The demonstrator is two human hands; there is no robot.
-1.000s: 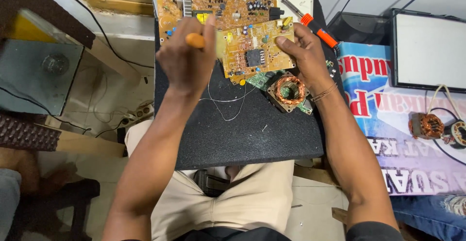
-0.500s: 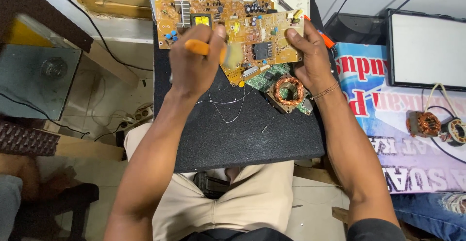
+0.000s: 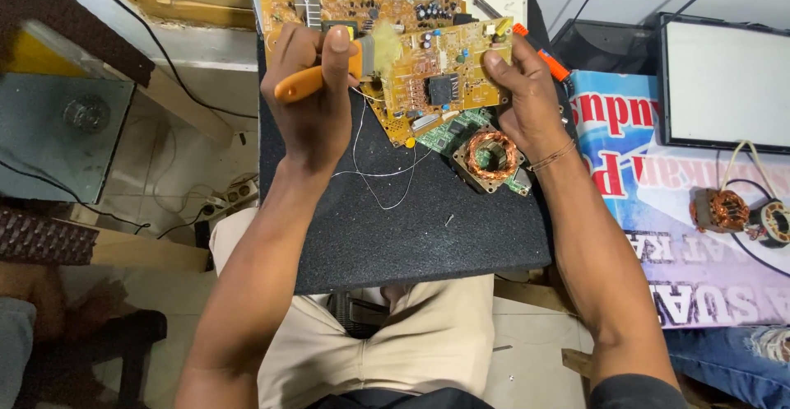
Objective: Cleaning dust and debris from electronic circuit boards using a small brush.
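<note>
Since the earlier frames both hands have risen toward the far end of the black foam pad (image 3: pixel 411 236), and the tan circuit board (image 3: pixel 448 80) has been lifted and tilted up off the pile. Left hand (image 3: pixel 317 88) is clenched around an orange-handled brush (image 3: pixel 309 81), whose pale bristles (image 3: pixel 380 51) rest against the left edge of that board. Right hand (image 3: pixel 527 96) grasps the board's right edge, thumb on the component face and fingers behind it. A black square chip (image 3: pixel 443 90) sits near the middle of the held board. Behind it, at the far end of the pad, a second tan board (image 3: pixel 354 6) lies flat. Just near of the held board a green circuit board (image 3: pixel 448 133) lies on the pad, and on it sits a copper wire coil (image 3: pixel 491 154), close beside the right wrist. Thin loose wire (image 3: pixel 378 170) trails across the pad below the left hand. An orange-handled tool (image 3: pixel 539 51) shows at the far right corner, partly hidden by the right hand. To the right, well apart, two more copper windings (image 3: pixel 724 210) lie on a printed banner (image 3: pixel 658 211), with a white panel in a dark frame (image 3: pixel 724 84) beyond. The pad rests on the person's lap, over khaki trousers (image 3: pixel 395 343)
</note>
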